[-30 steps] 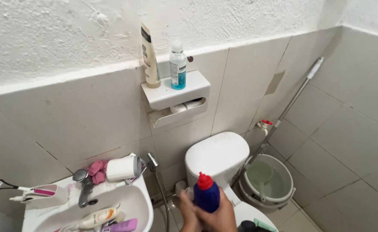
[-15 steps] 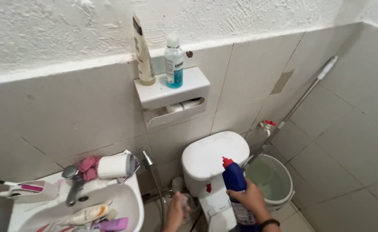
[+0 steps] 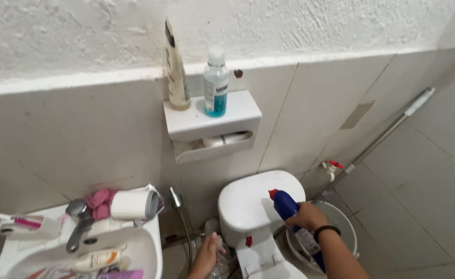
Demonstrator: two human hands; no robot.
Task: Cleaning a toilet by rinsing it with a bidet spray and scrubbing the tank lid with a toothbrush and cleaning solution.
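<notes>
My right hand (image 3: 305, 216) grips a blue cleaner bottle (image 3: 288, 206) with a red cap. The bottle is tilted, and its cap points left over the white toilet tank lid (image 3: 250, 201). A dark band sits on that wrist. Low down beside the toilet, my left hand (image 3: 206, 254) reaches toward a small clear object next to the hose; what it touches is too blurred to tell. The raised toilet lid (image 3: 261, 258) shows below the tank.
A white sink (image 3: 82, 248) with tubes, a tap, a white cup and a pink cloth fills the bottom left. A wall shelf (image 3: 212, 121) carries a tube and a blue-liquid bottle. A grey bucket (image 3: 347, 227), a wall tap and a long-handled mop stand at the right.
My right hand carried the bottle from the middle out to the right and tilted it over the tank. My left hand dropped low beside the toilet. The view shifted.
</notes>
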